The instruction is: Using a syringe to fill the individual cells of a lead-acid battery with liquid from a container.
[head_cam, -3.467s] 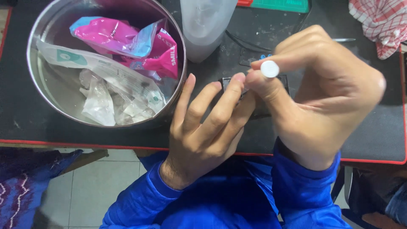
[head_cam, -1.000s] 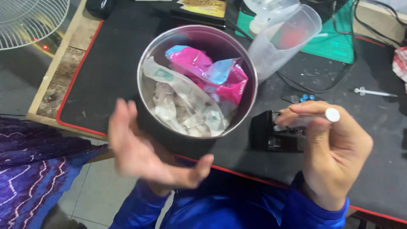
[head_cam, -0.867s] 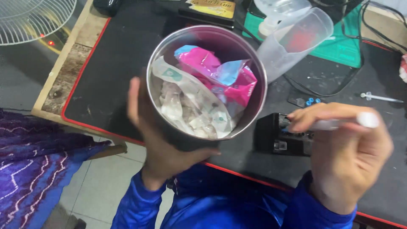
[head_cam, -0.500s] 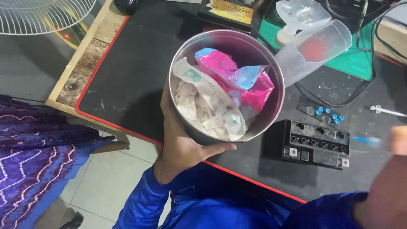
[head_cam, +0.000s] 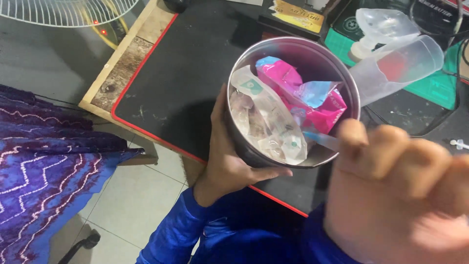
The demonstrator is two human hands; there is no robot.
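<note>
- Currently: left hand (head_cam: 229, 161) has its grip clamped on the round metal tin (head_cam: 293, 98), palm against the tin's left wall, thumb hooked under the near rim.
- Tin sits tilted at the near edge of the table (head_cam: 185, 63), over the black mat (head_cam: 195, 83) with the red border, mouth facing the camera.
- Inside the tin: pink foil packet (head_cam: 312, 98) with a pale blue torn flap, toward the far right wall; clear plastic wrappers (head_cam: 266, 122) with teal marks, piled along the left and near side.
- Right hand (head_cam: 405, 190) is close to the lens and blurred, fingers curled together, grip pinched on a thin clear syringe-like piece (head_cam: 322, 140) whose blue-tinted tip points over the tin's near rim (cannot tell whether it touches the wrappers).
- Clear plastic cup (head_cam: 398, 68) lies on its side just beyond the tin's right wall, touching or nearly so.
- Green cutting mat (head_cam: 439, 93) under the cup, toward the table's far right.
- Small white part (head_cam: 459, 144) on the mat at the right edge.
- Purple patterned cloth (head_cam: 49, 171) off the table, lower left, above the tiled floor (head_cam: 137, 200).
- White fan grille (head_cam: 68, 12) past the table's left edge.
</note>
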